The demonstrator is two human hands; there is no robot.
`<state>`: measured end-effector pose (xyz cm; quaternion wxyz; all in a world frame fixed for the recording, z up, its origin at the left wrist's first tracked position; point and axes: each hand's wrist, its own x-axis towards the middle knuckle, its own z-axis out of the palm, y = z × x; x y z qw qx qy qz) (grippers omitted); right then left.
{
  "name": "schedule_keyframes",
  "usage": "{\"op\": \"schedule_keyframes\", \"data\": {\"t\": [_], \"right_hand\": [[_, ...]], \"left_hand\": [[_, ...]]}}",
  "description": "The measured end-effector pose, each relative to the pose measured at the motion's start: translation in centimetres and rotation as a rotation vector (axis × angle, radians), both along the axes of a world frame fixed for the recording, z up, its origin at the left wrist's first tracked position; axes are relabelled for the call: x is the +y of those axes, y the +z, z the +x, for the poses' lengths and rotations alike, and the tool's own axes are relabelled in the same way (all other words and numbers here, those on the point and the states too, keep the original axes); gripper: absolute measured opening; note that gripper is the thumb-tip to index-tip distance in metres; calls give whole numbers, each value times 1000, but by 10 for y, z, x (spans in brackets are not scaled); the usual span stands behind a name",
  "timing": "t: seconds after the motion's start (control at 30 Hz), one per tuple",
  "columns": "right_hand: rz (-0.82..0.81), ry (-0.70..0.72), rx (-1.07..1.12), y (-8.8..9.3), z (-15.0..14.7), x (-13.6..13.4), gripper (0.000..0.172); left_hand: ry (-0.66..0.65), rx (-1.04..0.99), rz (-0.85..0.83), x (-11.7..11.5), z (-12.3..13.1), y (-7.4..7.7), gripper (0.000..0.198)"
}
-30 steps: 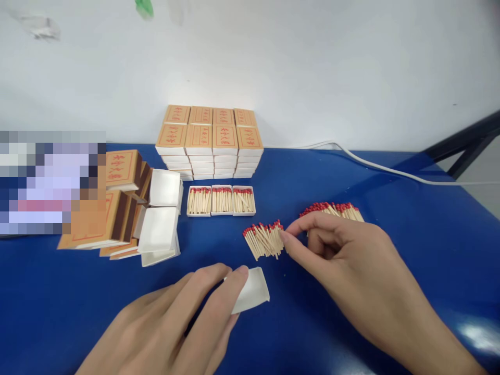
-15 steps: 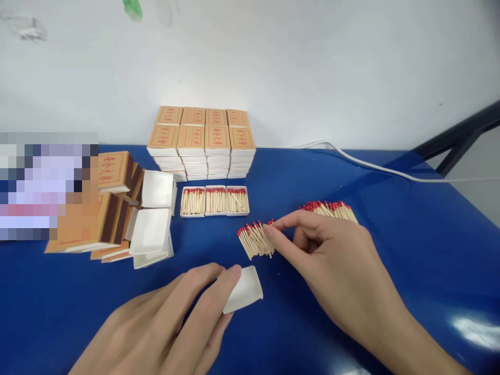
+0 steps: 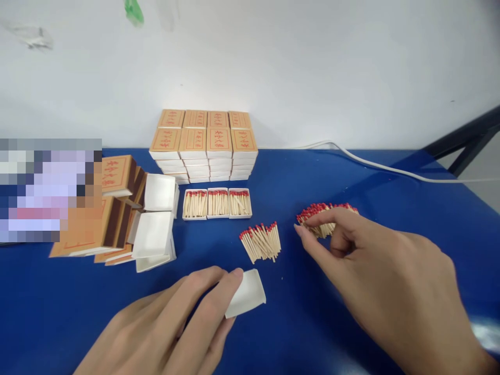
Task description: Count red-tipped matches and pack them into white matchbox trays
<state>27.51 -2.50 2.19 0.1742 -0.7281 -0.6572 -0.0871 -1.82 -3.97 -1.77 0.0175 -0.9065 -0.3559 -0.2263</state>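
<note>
Between the thumb and fingers of my left hand (image 3: 183,323) is a small white box tray (image 3: 248,293) with nothing in it. My right hand (image 3: 375,276) hovers at the near left edge of a larger heap of red-tipped matches (image 3: 318,213), thumb and index fingertips slightly apart, nothing visible between them. A smaller bunch of matches (image 3: 261,243) lies on the blue table between my hands. Behind it, three white trays filled with matches (image 3: 217,203) stand side by side.
Stacked orange matchboxes (image 3: 205,143) stand against the white wall. Empty white trays (image 3: 153,233) and orange box covers (image 3: 115,174) are piled at the left. A white cable (image 3: 371,162) crosses the back right of the blue table (image 3: 422,203).
My right hand has moved right, from the small bunch to the larger heap, and its fingertips have parted. More matches lie at the small bunch's right side. My left hand still holds the tray.
</note>
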Motion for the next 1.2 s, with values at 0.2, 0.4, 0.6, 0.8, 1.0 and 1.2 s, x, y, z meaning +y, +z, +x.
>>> {"op": "schedule_keyframes", "data": {"t": [0.2, 0.4, 0.6, 0.8, 1.0, 1.2], "right_hand": [[-7, -4, -122, -1, -1, -3, 32], [-18, 46, -132, -5, 1, -4, 21], [-32, 108, -92, -6, 5, -4, 22], [-54, 123, -51, -6, 7, -4, 23], [-67, 68, 47, 0, 6, -5, 30], [-52, -5, -40, 3, 11, -4, 34]], "left_hand": [[-9, 19, 0, 1, -1, 2, 42], [-7, 7, 20, 2, 0, 4, 40], [-13, 19, 4, 2, -1, 2, 44], [1, 5, 21, 2, 0, 2, 42], [-12, 6, 1, -1, -1, 1, 45], [3, 9, 1, -2, -2, 2, 45]]}}
